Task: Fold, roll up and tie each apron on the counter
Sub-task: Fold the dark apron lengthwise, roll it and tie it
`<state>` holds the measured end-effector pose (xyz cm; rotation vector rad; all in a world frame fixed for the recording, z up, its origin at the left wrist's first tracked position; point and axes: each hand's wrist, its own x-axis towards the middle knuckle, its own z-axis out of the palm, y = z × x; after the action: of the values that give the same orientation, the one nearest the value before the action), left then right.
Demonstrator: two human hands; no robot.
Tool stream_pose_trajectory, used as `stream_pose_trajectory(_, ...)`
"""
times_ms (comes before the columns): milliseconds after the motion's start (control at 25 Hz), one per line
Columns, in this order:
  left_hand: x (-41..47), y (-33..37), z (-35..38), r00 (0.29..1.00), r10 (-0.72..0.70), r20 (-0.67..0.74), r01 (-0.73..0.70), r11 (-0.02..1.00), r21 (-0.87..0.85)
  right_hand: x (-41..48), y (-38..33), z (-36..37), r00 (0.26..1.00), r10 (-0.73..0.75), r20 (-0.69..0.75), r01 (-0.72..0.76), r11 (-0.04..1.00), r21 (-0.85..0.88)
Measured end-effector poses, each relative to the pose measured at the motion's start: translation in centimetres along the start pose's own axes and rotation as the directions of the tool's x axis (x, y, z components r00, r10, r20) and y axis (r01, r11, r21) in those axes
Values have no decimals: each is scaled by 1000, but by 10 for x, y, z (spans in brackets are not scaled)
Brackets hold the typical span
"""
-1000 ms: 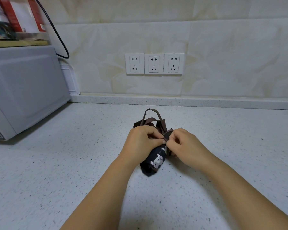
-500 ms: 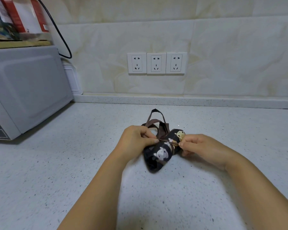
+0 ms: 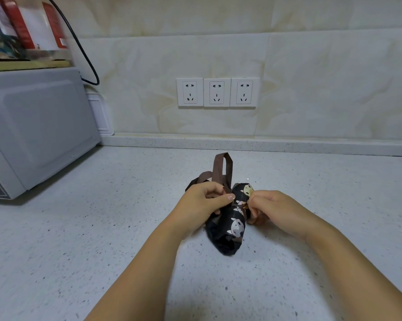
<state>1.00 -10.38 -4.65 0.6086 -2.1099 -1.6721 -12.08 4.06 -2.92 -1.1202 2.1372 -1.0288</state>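
One rolled apron (image 3: 232, 228) lies about midway between the front and back edges of the counter (image 3: 102, 228), with its strap (image 3: 223, 166) wound round its middle. The left hand (image 3: 202, 205) and right hand (image 3: 274, 208), bunched together over the roll a second ago, have drawn apart, each pinching a strap end; in my judgement the knot is being pulled tight and this apron is nearly done. Count: one apron, one free strap loop, two hands, one microwave (image 3: 37, 126) at the left edge, three sockets (image 3: 216, 92) on the wall behind.
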Motion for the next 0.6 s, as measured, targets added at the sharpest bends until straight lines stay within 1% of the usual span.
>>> stream_pose_trajectory(40, -1, 1, 0, 1000, -2, 4, 2, 1000, 6, 1, 0, 2, 999, 19, -45, -18, 1000, 13)
stream_pose_trajectory(80, -1, 2, 1, 1000, -3, -3, 3, 1000, 3, 3, -1, 5, 992, 35, -120, -32, 999, 29)
stream_pose_trajectory(120, -1, 3, 2, 999, -1, -41, 0, 1000, -20, 5, -1, 10, 977, 53, -206, -43, 998, 51)
stream_pose_trajectory(160, 0, 4, 2, 992, 11, -126, -18, 998, -56, 7, -2, 15, 959, 68, -274, -51, 996, 66)
stream_pose_trajectory(200, 2, 4, 1, 967, 29, -253, -49, 996, -71, 8, -2, 22, 949, 71, -306, -58, 997, 53)
stream_pose_trajectory(240, 5, 2, -2, 918, 58, -393, -68, 998, -10, 9, -2, 29, 951, 66, -301, -63, 998, 20)
stream_pose_trajectory(280, 8, -2, -7, 861, 96, -499, -37, 991, 128, 10, -2, 34, 959, 62, -277, -67, 998, -9)
stream_pose_trajectory(320, 11, -8, -14, 834, 107, -541, 48, 963, 265, 11, -3, 37, 965, 69, -252, -73, 997, -7)
stream_pose_trajectory(360, 13, -12, -20, 841, 66, -537, 158, 919, 361, 11, -5, 37, 969, 86, -230, -81, 996, 30)
stream_pose_trajectory(400, 14, -15, -24, 859, -14, -512, 272, 859, 433, 10, -7, 36, 973, 102, -206, -86, 993, 85)
stream_pose_trajectory(440, 14, -16, -25, 872, -90, -482, 358, 788, 501, 10, -8, 35, 977, 113, -183, -88, 986, 140)
stream_pose_trajectory(480, 15, -19, -24, 881, -133, -454, 400, 720, 566, 9, -8, 33, 979, 120, -166, -90, 980, 177)
stream_pose_trajectory(520, 17, -21, -22, 894, -139, -425, 398, 683, 613, 8, -8, 32, 979, 127, -161, -94, 976, 197)
stream_pose_trajectory(560, 18, -24, -21, 908, -113, -403, 363, 692, 624, 8, -8, 32, 977, 127, -169, -90, 973, 211)
stream_pose_trajectory(600, 18, -24, -20, 918, -72, -390, 317, 726, 610, 8, -7, 31, 975, 123, -184, -80, 971, 224)
